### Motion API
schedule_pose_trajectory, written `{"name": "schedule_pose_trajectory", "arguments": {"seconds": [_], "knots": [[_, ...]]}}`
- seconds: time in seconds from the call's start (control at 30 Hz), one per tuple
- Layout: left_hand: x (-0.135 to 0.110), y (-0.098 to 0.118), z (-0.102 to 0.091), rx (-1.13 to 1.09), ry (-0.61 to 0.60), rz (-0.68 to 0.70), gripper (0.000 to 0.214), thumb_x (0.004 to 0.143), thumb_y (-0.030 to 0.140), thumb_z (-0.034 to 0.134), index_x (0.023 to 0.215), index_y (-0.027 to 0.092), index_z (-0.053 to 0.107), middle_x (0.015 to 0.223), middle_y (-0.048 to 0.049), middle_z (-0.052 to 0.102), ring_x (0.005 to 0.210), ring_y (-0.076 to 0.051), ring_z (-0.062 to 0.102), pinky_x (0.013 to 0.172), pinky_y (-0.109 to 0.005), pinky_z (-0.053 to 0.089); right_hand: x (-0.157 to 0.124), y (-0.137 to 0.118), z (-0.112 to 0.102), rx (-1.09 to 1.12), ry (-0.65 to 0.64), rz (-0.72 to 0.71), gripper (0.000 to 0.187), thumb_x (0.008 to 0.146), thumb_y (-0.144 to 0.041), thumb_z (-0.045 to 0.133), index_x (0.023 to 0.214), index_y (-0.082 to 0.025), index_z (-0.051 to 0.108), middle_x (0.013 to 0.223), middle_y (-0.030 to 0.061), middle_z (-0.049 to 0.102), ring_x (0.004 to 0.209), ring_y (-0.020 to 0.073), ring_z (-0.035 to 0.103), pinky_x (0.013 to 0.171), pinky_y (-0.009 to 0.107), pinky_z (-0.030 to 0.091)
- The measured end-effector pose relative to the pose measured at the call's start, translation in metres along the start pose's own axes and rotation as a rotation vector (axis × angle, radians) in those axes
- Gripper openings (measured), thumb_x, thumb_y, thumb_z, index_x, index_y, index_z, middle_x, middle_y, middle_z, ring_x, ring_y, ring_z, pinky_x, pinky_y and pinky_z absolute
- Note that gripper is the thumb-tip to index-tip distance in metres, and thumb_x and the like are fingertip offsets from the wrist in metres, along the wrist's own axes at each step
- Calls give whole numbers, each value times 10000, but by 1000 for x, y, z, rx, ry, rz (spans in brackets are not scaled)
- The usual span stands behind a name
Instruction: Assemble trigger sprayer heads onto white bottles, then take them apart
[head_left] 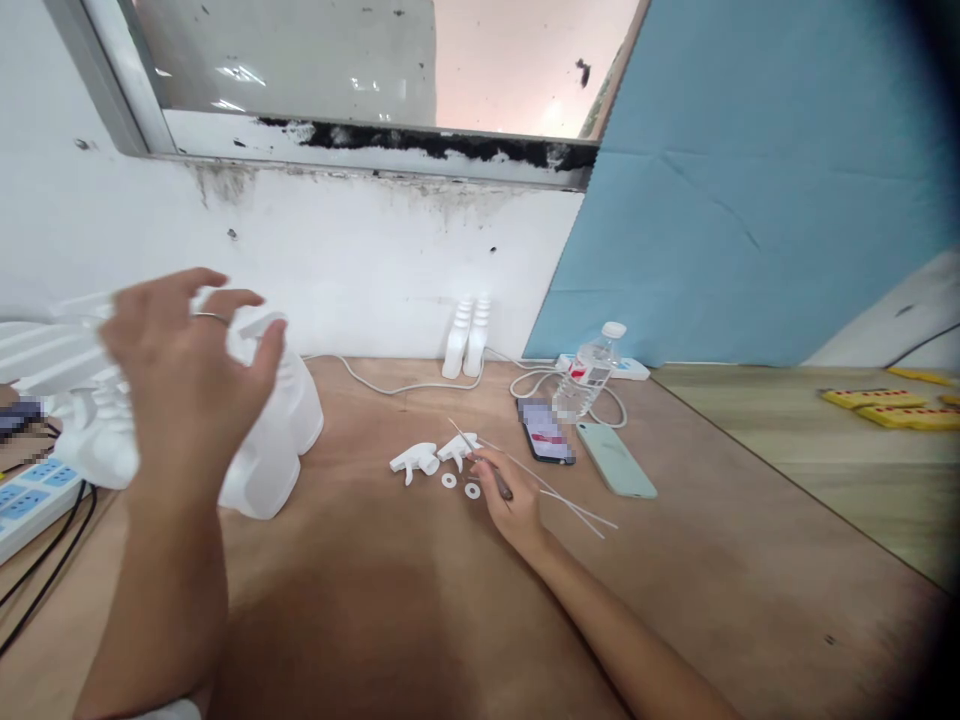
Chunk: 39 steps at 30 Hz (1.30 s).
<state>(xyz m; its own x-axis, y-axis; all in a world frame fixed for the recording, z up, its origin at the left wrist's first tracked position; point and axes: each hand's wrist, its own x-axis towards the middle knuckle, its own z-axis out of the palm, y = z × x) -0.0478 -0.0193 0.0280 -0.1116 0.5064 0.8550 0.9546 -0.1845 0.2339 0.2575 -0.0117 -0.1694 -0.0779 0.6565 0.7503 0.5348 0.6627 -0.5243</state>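
My left hand (184, 370) is raised at the left with its fingers curved and spread, and nothing shows in its grip. Behind it stand white plastic bottles (262, 475), partly hidden by the hand and forearm. My right hand (511, 500) is closed on a thin pointed tool with a brown handle (504, 487), its tip aimed up and left. Beside that hand lie two white spray trigger heads (414, 460), the right one close to the tool. Two small white washers (472, 491) lie just below them. Thin white tubes (576, 508) stretch past the hand's right side.
To the right lie a dark phone (546, 432) and a pale green phone (616, 460), with a clear water bottle (576, 385) behind. Two white ribbed objects (456, 345) lean at the wall. At far left are a power strip (34, 505) and black cables. Yellow items (907, 417) lie far right.
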Motion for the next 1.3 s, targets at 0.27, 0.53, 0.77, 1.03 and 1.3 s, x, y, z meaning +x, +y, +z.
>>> {"name": "schedule_pose_trajectory", "arguments": {"seconds": [0.27,0.53,0.77,1.03,1.3], "knots": [[-11,-69,-26,49,-184,-41,128,745,454,692,824,353,685,634,1,597,956,-291,630,887,-398,436,3,0,0,2,42,-97,258,922,-167,504,1138,-204,640,1082,94,700,1027,218,659,904,380,516],[-21,15,-39,-275,-439,119,392,786,393,703,1168,350,627,837,53,687,626,-142,606,649,-260,491,4,-9,0,84,-95,116,263,959,-325,466,950,-205,701,598,-2,659,470,132,586,552,274,493],[-41,57,-36,-749,-645,201,403,828,347,688,1221,347,599,1042,32,703,829,-133,661,744,-225,525,46,-85,-22,264,-244,-18,624,741,-691,617,1126,-201,656,865,64,676,614,145,545,523,262,455],[-37,70,-3,-754,-460,148,328,857,355,646,1154,237,574,1108,-46,646,973,-187,617,840,-317,508,79,-128,-28,470,-109,470,387,648,-409,808,916,-171,662,712,-5,635,556,105,557,451,187,440],[-60,82,29,-471,-811,313,889,591,661,752,1340,300,434,1278,-83,549,1166,-346,517,943,-493,438,97,-90,-34,749,590,735,393,636,-442,796,792,-169,561,528,-90,475,363,31,361,283,135,259]]}}
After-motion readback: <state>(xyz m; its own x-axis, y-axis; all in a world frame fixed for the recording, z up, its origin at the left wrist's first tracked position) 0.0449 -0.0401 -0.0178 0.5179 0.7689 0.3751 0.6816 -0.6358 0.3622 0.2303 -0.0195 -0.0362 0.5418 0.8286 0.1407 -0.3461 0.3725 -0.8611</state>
